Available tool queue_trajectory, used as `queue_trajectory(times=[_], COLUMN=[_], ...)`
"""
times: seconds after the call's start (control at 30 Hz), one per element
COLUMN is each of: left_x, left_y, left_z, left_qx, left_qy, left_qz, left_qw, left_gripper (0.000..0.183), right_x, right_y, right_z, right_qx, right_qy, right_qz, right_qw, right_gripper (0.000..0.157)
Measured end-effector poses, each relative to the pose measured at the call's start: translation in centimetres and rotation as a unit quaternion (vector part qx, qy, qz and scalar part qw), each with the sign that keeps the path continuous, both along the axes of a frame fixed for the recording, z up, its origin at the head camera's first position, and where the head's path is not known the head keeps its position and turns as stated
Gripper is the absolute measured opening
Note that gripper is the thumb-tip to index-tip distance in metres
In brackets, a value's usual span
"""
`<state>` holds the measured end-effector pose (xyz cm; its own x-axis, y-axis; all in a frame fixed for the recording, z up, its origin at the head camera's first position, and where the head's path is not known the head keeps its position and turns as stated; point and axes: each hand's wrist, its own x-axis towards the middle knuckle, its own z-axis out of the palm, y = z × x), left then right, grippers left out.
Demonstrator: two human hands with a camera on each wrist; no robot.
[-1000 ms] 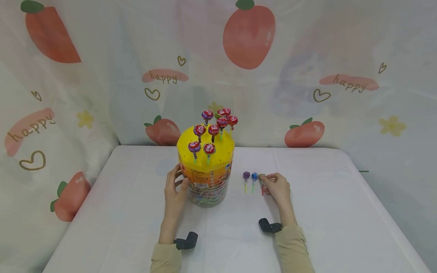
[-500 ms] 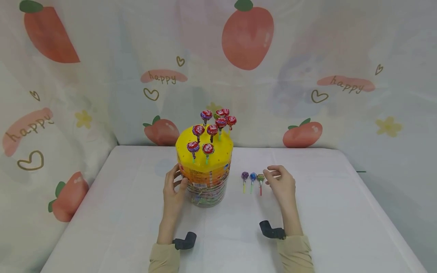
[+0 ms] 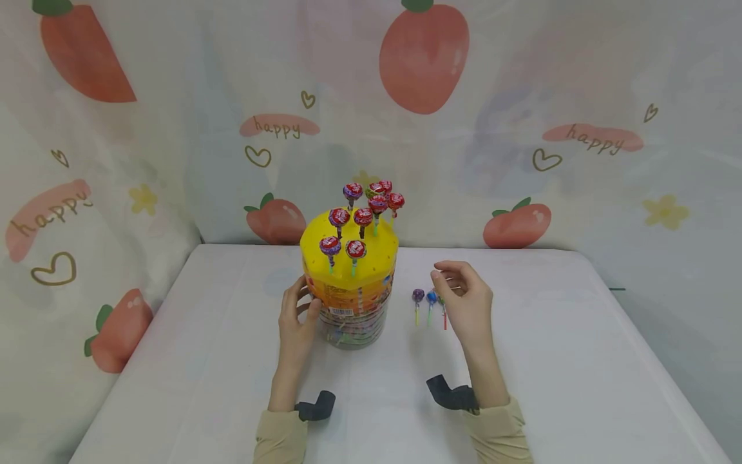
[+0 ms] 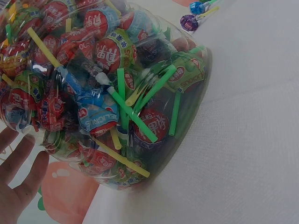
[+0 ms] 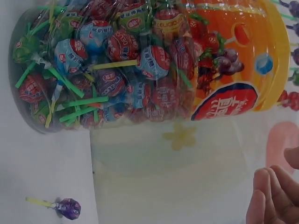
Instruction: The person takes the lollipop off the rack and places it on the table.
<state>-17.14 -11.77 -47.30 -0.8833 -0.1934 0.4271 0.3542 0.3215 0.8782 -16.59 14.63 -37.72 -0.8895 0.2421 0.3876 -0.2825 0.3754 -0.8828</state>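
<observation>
A clear plastic jar (image 3: pixel 353 322) of wrapped lollipops stands upright with its yellow lid (image 3: pixel 324 258) on top. Several lollipops (image 3: pixel 356 250) stick up from the lid. My left hand (image 3: pixel 298 325) rests against the jar's left side, thumb in front and fingers around the side; its straight fingers (image 4: pixel 32 172) show at the jar wall in the left wrist view. My right hand (image 3: pixel 471 303) hovers right of the jar with loosely bent fingers and nothing in them. It partly covers a red-stick lollipop (image 3: pixel 445 319), beside a blue lollipop (image 3: pixel 431 298) and a purple lollipop (image 3: pixel 418 295).
A white cloth covers the table (image 3: pixel 551 335). Behind it hangs a backdrop (image 3: pixel 359 58) printed with strawberries, hearts and "happy". Black wrist cameras sit on both forearms, below beige sleeves (image 3: pixel 495 428).
My right hand has let go of the red-stick lollipop, leaving it in the row on the table, and has risen away toward the back. The left hand stays at the jar.
</observation>
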Motion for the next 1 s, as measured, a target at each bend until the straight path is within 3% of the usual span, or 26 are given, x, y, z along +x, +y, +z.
queue_trajectory(times=[0.23, 0.47, 0.83, 1.0], left_x=[-0.1, -0.1, -0.2, -0.1], left_y=[0.1, 0.2, 0.1, 0.1], left_z=[0.0, 0.0, -0.2, 0.0], left_qx=[-0.003, -0.001, 0.004, 0.006], left_qy=[-0.019, -0.018, 0.008, 0.0], left_qz=[0.005, 0.006, -0.002, 0.0], left_qw=[0.9998, 0.9998, 1.0, 1.0], left_gripper=[0.055, 0.054, 0.051, 0.051], right_x=[0.4, 1.1, 1.4, 1.1], right_y=[-1.4, -3.3, -6.2, -7.3], right_z=[1.2, 2.9, 4.7, 5.0], right_qx=[0.0, 0.019, 0.025, 0.025], right_qy=[0.075, 0.15, 0.181, 0.181], right_qz=[0.034, 0.081, 0.148, 0.167], right_qw=[0.997, 0.985, 0.972, 0.969], right_gripper=[0.018, 0.023, 0.036, 0.037])
